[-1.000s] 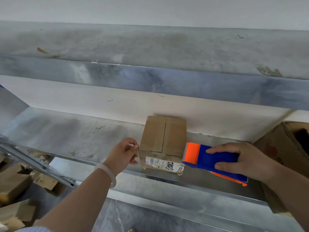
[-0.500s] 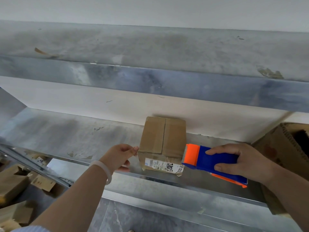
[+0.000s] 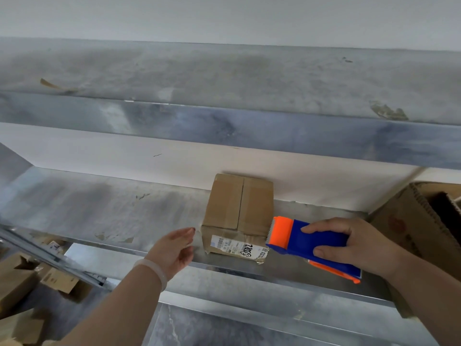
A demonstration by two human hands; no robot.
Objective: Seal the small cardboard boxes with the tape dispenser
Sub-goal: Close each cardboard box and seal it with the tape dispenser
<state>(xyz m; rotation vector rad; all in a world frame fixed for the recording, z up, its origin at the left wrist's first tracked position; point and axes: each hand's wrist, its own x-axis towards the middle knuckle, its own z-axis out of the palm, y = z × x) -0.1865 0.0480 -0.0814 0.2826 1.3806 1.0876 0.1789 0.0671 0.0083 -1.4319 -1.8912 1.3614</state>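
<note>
A small cardboard box (image 3: pixel 238 208) stands on the metal shelf (image 3: pixel 99 211), its two top flaps closed and a white label on its near face. My right hand (image 3: pixel 349 248) grips a blue and orange tape dispenser (image 3: pixel 306 242), whose orange toothed end sits at the box's near right corner. My left hand (image 3: pixel 174 248) hovers just left of the box with fingers straight and relaxed, holding nothing. A thin clear strip seems to stretch between its fingertips and the box's left corner.
A large open cardboard carton (image 3: pixel 421 221) stands at the right end of the shelf. Another metal shelf (image 3: pixel 224 78) runs above. Several cardboard boxes (image 3: pixel 22 283) lie on the floor at the lower left, behind a slanted metal rail (image 3: pixel 50 258).
My left hand, curled in a pinch at the box's left corner, has opened and drawn back a little to the left. My right hand and the dispenser have barely moved.
</note>
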